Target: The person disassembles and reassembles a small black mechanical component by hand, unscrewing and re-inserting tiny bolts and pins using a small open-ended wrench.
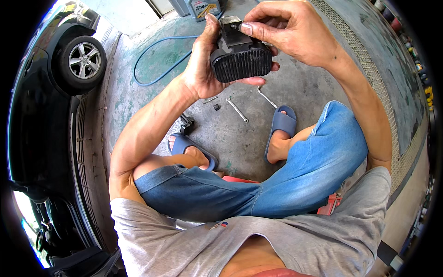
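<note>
The left grip [203,74] is full: it wraps a black block [242,64] from the left and behind, thumb up along the side, fingertips showing past the far edge. The block is held up off the floor in front of the body, its ribbed face turned toward the wearer. The right grip [295,32] is narrow, thumb and bent forefinger brought to the right edge of the metal bracket [230,27] on top, beside a small hole; whether a small piece sits in that pinch I cannot tell.

To do this well, the left should carry all the weight and keep the bracket level, leaving the right free for fine feel. Work straight on the hole, press lightly, and tilt the block if the thumb hides the view. Keeping it above clear floor makes a dropped part easy to find.

Below, on the concrete floor [221,134], lie a wrench [237,110], a ratchet [267,98] near the right sandal [282,121] and a small black cube [216,107]. Farther out, a blue hose [150,49] curls, and a car [34,124] stands at left.
</note>
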`<move>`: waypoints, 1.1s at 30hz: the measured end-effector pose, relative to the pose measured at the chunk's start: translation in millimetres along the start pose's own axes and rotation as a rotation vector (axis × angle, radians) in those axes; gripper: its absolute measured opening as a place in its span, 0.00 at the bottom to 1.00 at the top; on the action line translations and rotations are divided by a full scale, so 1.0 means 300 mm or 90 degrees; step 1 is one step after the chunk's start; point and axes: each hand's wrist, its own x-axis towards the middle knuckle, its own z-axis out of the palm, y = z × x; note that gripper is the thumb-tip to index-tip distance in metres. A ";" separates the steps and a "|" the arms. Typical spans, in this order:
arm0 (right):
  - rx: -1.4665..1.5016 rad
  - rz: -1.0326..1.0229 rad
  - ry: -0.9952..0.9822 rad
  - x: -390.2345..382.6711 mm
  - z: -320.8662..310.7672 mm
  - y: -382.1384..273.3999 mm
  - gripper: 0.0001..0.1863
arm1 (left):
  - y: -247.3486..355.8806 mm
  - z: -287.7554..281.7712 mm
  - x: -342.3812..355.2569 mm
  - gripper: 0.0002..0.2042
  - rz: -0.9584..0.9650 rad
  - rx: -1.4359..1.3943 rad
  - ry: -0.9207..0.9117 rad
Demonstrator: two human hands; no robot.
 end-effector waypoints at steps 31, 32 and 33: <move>0.085 0.046 -0.006 -0.004 0.005 -0.007 0.09 | -0.018 0.050 0.001 0.50 -0.010 0.231 0.186; 0.080 0.038 -0.006 -0.005 0.005 -0.006 0.09 | -0.018 0.051 0.002 0.50 -0.010 0.231 0.185; 0.079 0.038 -0.006 -0.005 0.006 -0.004 0.09 | -0.019 0.051 0.004 0.50 -0.009 0.231 0.192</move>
